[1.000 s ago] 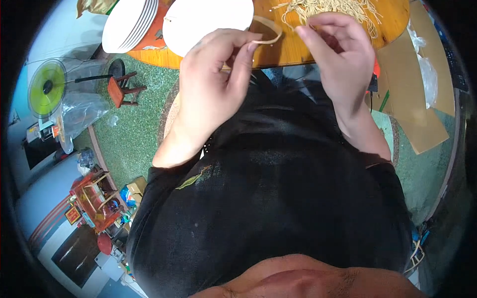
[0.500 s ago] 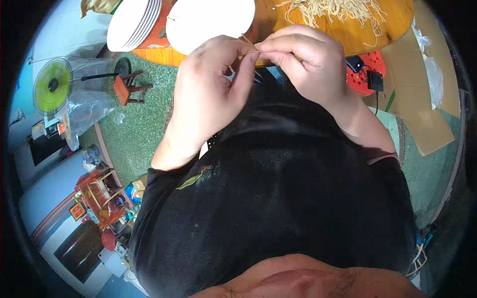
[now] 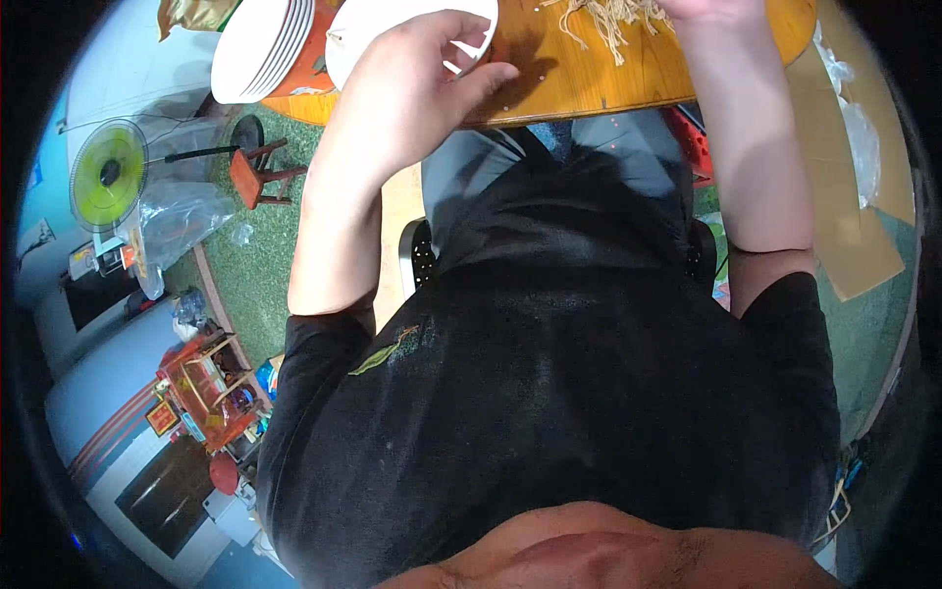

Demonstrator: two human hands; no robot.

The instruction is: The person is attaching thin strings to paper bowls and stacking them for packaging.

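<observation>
At the front of the wooden table, my left hand (image 3: 432,74) is raised over the near right part of a white round plate-like piece (image 3: 358,20). Its thumb points right, apart from the curled fingers, and nothing shows between them. Up at the picture's top edge, my right hand (image 3: 716,8) reaches to a loose heap of pale beige strings (image 3: 613,25). Most of its fingers lie outside the picture, so its grip is hidden. Left of the white piece leans a stack of white round dishes (image 3: 260,49).
The wooden table's (image 3: 559,83) rounded front edge lies before my lap. Flattened cardboard (image 3: 834,187) and clear plastic (image 3: 862,147) are at the right, by a red perforated stool (image 3: 695,147). A green fan (image 3: 110,174) and small red stool (image 3: 257,177) stand left.
My hands have parted from a fingertip pinch on a thin strand. The right hand has gone forward and right to the strings; the left has moved slightly forward and its fingers have spread.
</observation>
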